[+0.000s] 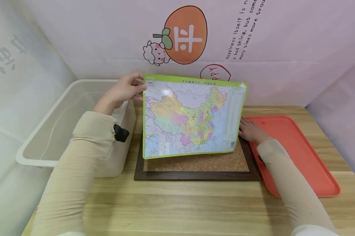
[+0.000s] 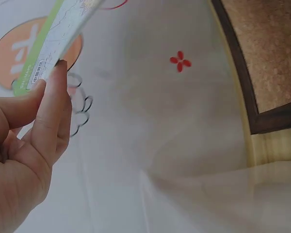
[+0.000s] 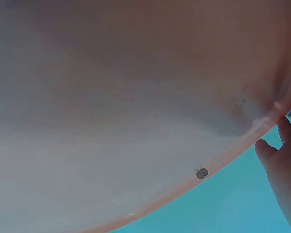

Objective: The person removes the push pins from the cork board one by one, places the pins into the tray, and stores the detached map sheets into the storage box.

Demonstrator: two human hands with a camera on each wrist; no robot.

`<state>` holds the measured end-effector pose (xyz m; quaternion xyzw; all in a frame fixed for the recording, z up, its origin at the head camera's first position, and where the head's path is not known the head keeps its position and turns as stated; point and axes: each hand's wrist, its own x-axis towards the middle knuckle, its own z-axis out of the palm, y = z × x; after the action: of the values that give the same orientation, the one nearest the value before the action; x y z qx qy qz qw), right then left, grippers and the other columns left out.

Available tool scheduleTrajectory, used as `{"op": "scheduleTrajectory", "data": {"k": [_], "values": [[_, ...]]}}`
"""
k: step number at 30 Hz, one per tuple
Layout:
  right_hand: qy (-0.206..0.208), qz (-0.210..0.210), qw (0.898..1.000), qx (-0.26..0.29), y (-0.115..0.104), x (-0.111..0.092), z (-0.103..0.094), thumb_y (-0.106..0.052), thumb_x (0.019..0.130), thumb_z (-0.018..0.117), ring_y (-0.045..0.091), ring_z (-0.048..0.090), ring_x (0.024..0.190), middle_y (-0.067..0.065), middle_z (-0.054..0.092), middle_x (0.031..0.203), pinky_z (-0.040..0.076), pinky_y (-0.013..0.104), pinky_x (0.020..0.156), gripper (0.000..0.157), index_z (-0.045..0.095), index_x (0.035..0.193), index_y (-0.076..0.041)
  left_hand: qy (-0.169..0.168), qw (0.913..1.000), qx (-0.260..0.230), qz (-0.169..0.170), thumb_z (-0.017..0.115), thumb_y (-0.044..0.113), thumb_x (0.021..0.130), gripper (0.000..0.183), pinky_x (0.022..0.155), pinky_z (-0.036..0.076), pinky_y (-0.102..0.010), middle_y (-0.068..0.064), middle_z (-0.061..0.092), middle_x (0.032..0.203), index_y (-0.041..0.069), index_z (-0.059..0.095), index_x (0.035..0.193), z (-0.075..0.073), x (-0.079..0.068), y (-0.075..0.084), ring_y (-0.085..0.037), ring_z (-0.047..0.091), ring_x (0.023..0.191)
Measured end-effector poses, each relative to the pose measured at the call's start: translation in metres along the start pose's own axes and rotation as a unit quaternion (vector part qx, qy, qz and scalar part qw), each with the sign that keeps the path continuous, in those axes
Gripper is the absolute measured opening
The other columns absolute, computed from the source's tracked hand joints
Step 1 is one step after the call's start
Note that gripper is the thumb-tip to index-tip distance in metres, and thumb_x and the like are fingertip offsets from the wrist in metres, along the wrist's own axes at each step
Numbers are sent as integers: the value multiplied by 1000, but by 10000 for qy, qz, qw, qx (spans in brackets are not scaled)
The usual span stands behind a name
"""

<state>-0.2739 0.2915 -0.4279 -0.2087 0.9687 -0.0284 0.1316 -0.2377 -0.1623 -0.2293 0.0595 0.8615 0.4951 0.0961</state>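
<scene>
My left hand (image 1: 126,88) pinches the upper left corner of a map of China with a green border (image 1: 192,114). In the left wrist view, the left thumb and fingers (image 2: 36,121) hold the map's corner (image 2: 43,58) between them. The map stands tilted up over a cork board in a dark frame (image 1: 195,176), covering most of it. My right hand (image 1: 251,129) rests at the board's right side, beside the map's right edge, with some fingertips hidden. In the right wrist view, the right hand (image 3: 287,165) shows only at the edge.
A red tray (image 1: 301,154) lies right of the board, under the right forearm, with a small pin-like thing (image 1: 264,123) near its far edge. At the left stands a white plastic bin (image 1: 115,160). A printed cloth (image 1: 106,39) hangs behind the wooden table (image 1: 177,206).
</scene>
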Motion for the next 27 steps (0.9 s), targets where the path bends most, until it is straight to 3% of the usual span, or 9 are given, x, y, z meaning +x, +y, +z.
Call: {"op": "scheduleTrajectory", "data": {"k": [6,11,15,21,27], "values": [[-3,97,9998,196,2,1,2,-55,101,22,48,10,144,27,11,158,12,63,115,75,16,152,0,377,9992,-86,-57,43,11,101,29,70,54,-16,-10,52,111,5,43,129,-22,-12,1,-9,58,84],[-21,109,9995,293,1,2,2,-49,103,25,46,9,145,25,7,159,11,64,115,69,12,153,-3,874,9961,-93,-20,44,15,100,23,69,53,-14,-4,54,106,12,46,123,-42,-18,-5,-6,60,81],[-44,88,9994,337,-2,2,0,-45,103,28,47,9,144,25,6,159,11,64,115,67,11,153,-4,1151,9922,-480,-57,46,15,99,18,67,52,-13,3,55,95,16,48,117,-58,-24,-11,-2,61,73],[-53,150,9992,357,-2,3,1,-44,104,28,47,8,145,25,4,159,11,63,115,67,8,154,-5,1620,9766,-1409,-132,49,12,98,18,64,54,-14,3,57,92,17,48,115,-81,-34,-20,-5,64,70],[-48,118,9995,285,-2,5,2,-46,103,27,46,8,145,25,3,159,10,62,116,67,8,154,-5,1961,9660,-1672,-188,45,10,99,18,61,53,-13,5,55,91,21,46,112,-102,-47,-29,-3,63,70]]}}
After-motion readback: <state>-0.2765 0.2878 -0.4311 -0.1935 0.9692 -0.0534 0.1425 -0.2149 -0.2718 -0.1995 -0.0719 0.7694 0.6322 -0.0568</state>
